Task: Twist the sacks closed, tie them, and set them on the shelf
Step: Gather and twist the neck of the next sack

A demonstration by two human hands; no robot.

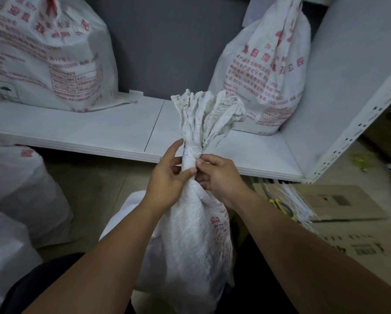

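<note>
Mid-task. White woven plastic sack with red print (190,234) stands near centre, between person's knees, below shelf edge. Neck (188,164) twisted tight, mouth fanned above; no tie visible on it.
Left hand (167,175) wraps neck, thumb across it. Right hand (219,177) pinches neck from right.
Judged left: tie, lift to shelf.
Count: two printed sacks on white shelf (99,128), far left (49,53) and far right (264,75); two plain white sacks on floor, near left (20,189) (4,257), closure unseen.
One bundle of white ties (296,200) on cardboard box (348,223), right.

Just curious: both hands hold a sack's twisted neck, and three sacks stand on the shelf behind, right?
Not three: the head view shows two on the shelf, a left sack and a right sack. Left hand and right hand do hold the neck.
</note>
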